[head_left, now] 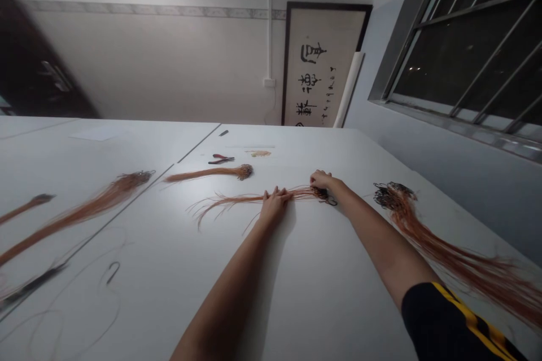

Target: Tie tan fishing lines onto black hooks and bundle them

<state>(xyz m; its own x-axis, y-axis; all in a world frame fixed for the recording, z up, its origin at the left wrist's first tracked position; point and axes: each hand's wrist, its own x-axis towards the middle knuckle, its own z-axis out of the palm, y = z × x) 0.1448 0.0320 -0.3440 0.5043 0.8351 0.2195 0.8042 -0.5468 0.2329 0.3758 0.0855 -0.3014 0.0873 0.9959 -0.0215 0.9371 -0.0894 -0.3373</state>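
Observation:
A small bundle of thin orange-brown lines (237, 198) lies across the white table, with dark hooks (324, 194) gathered at its right end. My left hand (275, 201) rests over the middle of the lines, fingers spread and pressing down on them. At the hook end, my right hand (320, 179) is closed with its fingers curled onto the hooks; the fingertips are partly hidden. Loose line ends fan out to the left of my left hand.
Pliers (221, 159) lie beyond a tied bundle (207, 174). A large hook bundle (396, 196) is on the right, and more bundles (105, 194) are on the left. A single hook (113, 272) lies near the table seam (139, 197). A barred window (474, 39) is at right.

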